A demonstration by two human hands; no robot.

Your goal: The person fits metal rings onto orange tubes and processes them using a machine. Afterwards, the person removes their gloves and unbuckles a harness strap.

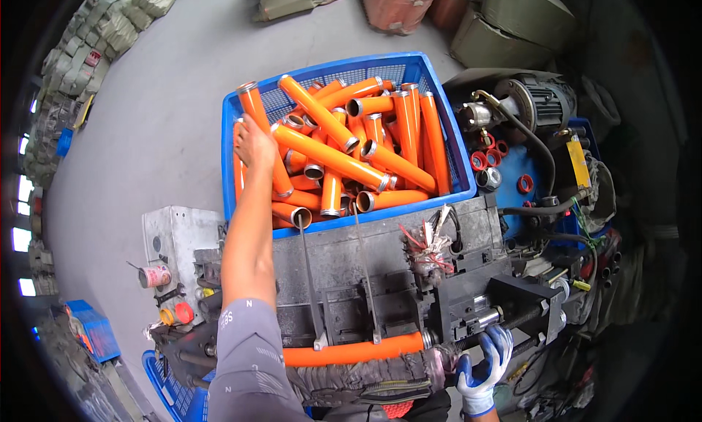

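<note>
My left hand [254,142], bare, reaches to the left side of the blue crate. Its fingers are closed round an orange tube [250,99] with metal-ringed ends; part of the grip is hidden behind the hand. Many similar orange tubes [329,159] lie crisscrossed in the crate. Another orange tube [351,351] lies level in the machine, below two upright metal rods [367,283]. My right hand [484,369], in a white and blue glove, is beside that tube's right end, near the threaded shafts [519,320]. Its thumb stands apart from the fingers, and nothing shows in it.
The blue crate [344,222] stands behind the dark machine bed [336,257]. An electric motor [545,102] and red rings [525,183] are at the right. A grey box [180,239] with buttons stands at the left. Wrapped bundles [512,24] lie farther back.
</note>
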